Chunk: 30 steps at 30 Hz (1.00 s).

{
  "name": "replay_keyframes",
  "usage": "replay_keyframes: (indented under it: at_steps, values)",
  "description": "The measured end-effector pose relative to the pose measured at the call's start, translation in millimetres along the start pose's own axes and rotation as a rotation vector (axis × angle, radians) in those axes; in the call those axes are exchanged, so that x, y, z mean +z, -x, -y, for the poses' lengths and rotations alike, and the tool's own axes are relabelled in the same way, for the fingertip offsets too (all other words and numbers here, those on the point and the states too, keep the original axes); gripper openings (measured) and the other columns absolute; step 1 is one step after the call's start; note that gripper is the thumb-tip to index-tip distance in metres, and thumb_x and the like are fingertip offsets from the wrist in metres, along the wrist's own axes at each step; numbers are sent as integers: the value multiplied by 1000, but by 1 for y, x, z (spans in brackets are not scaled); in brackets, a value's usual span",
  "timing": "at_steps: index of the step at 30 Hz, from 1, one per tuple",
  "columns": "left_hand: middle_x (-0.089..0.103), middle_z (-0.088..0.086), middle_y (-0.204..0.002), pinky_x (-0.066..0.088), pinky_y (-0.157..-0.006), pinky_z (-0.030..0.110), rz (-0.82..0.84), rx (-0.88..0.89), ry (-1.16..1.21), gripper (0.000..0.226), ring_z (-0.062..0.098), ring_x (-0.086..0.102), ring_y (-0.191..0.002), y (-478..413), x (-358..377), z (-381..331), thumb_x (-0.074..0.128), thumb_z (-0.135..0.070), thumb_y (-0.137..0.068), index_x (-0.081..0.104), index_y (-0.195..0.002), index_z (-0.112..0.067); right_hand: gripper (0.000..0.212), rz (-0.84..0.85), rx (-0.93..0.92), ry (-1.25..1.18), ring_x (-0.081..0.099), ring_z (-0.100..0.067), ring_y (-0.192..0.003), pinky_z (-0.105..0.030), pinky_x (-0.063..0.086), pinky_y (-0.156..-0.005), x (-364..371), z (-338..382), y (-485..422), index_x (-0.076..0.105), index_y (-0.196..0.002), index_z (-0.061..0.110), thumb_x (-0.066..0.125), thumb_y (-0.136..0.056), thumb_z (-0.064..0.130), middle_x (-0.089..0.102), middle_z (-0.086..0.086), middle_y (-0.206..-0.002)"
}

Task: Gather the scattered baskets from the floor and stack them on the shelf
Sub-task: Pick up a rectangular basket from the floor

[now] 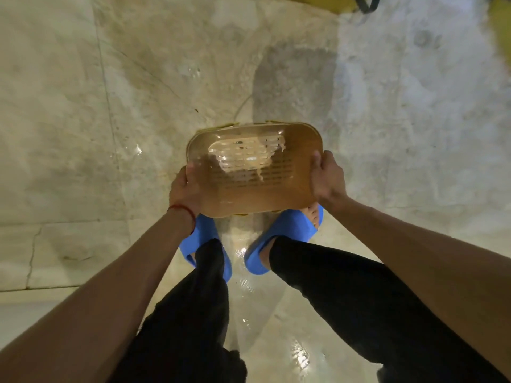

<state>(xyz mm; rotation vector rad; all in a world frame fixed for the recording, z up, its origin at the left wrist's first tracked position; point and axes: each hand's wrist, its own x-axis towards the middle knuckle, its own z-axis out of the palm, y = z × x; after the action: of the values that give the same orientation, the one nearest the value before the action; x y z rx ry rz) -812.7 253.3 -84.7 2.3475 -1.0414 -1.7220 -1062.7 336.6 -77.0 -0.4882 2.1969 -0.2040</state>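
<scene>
Basket: a tan plastic basket (254,172) with rounded corners and a slotted base turned to the camera, held low in front of the person, above the feet and off the floor.
Yellow trim: small yellow pieces (231,124) show at the basket's far edge; I cannot tell what they belong to.
Left hand: the left hand (186,189) grips the basket's left short end, thumb on top at the corner.
Right hand: the right hand (327,178) grips the right short end, fingers wrapped round the rim.
Wrist: a red thread (182,210) circles the left wrist.
Legs and feet: black trousers (193,299) and blue slides (290,230), the toes partly hidden under the basket.
Floor: pale, glossy marble floor (110,106) with thin tile joints and bright reflections.
Far corner: a blurred yellow object (503,31) and a dark curved piece (365,2) at the upper right, well apart from the basket.
</scene>
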Motion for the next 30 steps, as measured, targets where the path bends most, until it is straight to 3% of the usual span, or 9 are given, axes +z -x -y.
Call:
replay_keyframes:
  at_steps: [5, 8, 13, 17, 21, 25, 30]
  values:
    - [67, 11, -112, 43, -94, 32, -100, -38, 131, 48, 24, 59, -106, 39, -37, -20, 37, -46, -104, 68, -112, -10, 45, -36, -43, -22, 59, -31, -96, -35, 39, -79, -28, 21, 44, 57, -111, 10, 26, -110, 43, 61, -6, -98]
    - [63, 3, -111, 40, -86, 24, -113, -60, 198, 42, 16, 55, -101, 85, -72, -49, 40, -45, -104, 68, -114, -16, 47, -47, -80, -69, 59, -26, -91, -34, 40, -77, -53, 44, 97, 59, -112, 10, 27, -110, 44, 62, -3, -96]
    - [60, -4, -95, 39, -84, 25, -137, -78, 246, 29, 15, 54, -96, 178, -148, -100, 40, -44, -105, 62, -102, -25, 45, -98, -174, -40, 58, -26, -86, -34, 37, -74, -105, 103, 192, 60, -107, 12, 28, -110, 43, 62, -1, -90]
    - [64, -6, -87, 44, -77, 25, -165, -72, 300, 38, 12, 59, -86, 241, -216, -132, 41, -47, -103, 66, -92, -20, 43, -105, -216, -67, 59, -24, -87, -32, 37, -75, -142, 162, 266, 61, -109, 10, 30, -111, 39, 62, 0, -90]
    - [65, -7, -94, 47, -76, 28, -174, -39, 393, 36, 10, 60, -87, 306, -277, -168, 40, -47, -103, 67, -101, -23, 44, -134, -288, -103, 62, -23, -87, -32, 41, -76, -176, 220, 338, 63, -109, 12, 30, -110, 41, 65, 1, -91]
    - [67, -13, -93, 47, -68, 20, -214, 23, 471, 29, 5, 61, -87, 355, -331, -194, 45, -48, -101, 68, -92, -33, 46, -157, -342, -126, 61, -23, -87, -35, 42, -75, -202, 267, 394, 64, -110, 12, 30, -110, 42, 65, 1, -91]
    - [70, -5, -100, 49, -71, 17, -291, 95, 495, 41, 7, 64, -89, 388, -385, -211, 43, -49, -102, 70, -109, -19, 46, -175, -425, -143, 61, -19, -85, -33, 41, -74, -218, 320, 439, 67, -112, 14, 32, -110, 43, 68, 2, -92]
